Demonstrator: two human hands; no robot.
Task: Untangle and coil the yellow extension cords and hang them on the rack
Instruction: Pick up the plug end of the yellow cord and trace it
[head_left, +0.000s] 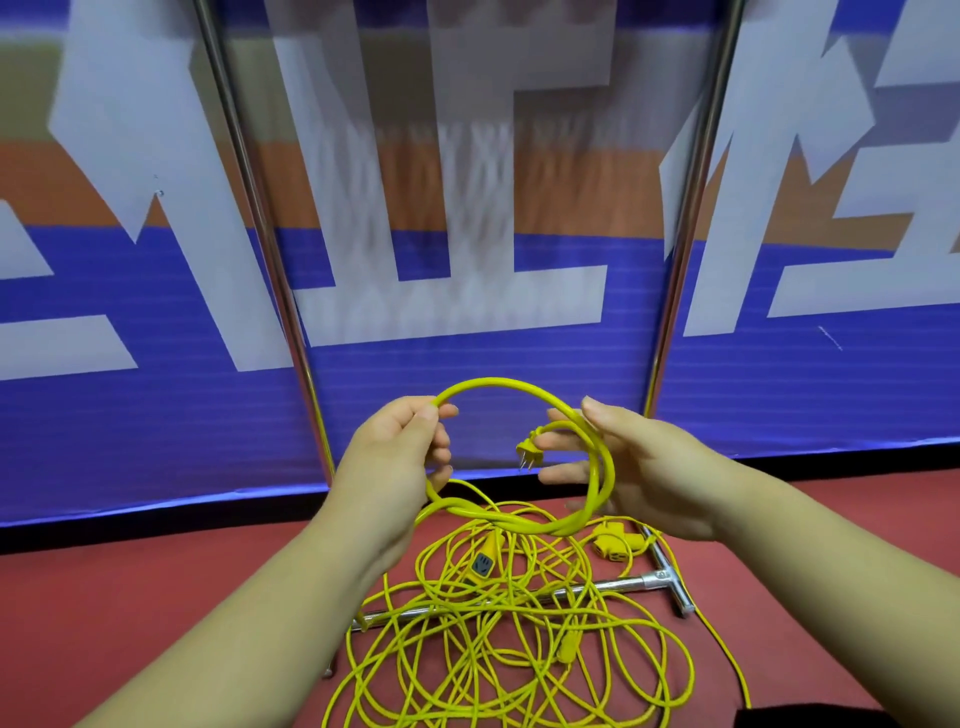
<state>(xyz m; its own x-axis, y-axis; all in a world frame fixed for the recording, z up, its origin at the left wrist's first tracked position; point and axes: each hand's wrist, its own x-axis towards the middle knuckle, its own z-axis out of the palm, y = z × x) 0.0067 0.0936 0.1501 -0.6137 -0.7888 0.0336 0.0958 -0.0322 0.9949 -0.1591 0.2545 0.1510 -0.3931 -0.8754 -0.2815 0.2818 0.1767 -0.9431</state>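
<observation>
Holding one coil of yellow cord (519, 387) above the red floor (156, 597): our left hand (400, 452) pinches its left side, and our right hand (639, 467) cradles its right side on near-straight fingers. The plug (527, 449) hangs inside the loop. The tangled cords (493, 639) lie near the floor's far edge, across the rack's base bar (621, 583).

A blue banner wall (156, 415) with large white shapes and an orange band fills the upper frame; below, a black strip (104, 530), then red floor (104, 597).
</observation>
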